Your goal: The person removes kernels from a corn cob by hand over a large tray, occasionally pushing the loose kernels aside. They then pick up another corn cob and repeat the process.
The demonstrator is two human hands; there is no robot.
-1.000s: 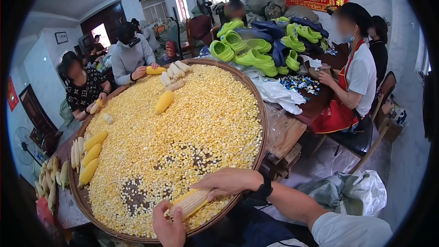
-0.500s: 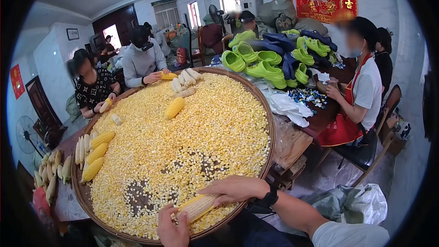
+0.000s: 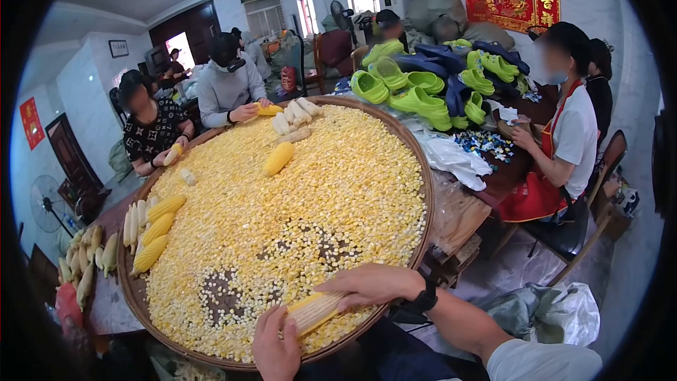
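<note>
Cob (image 3: 314,312), partly bare, lay between my hands above the round tray's (image 3: 429,204) near edge | axis slanted away rightward | my left hand (image 3: 277,344) clasped its near end, my right hand (image 3: 374,287) gripped its far end from above

Held cob (image 3: 314,312): partly stripped, between left hand (image 3: 277,344) and right hand (image 3: 367,286), bottom centre
Tray (image 3: 425,234): round, spread with loose kernels (image 3: 233,190)
Clogs (image 3: 423,102): green and blue, heaped, upper right
</note>
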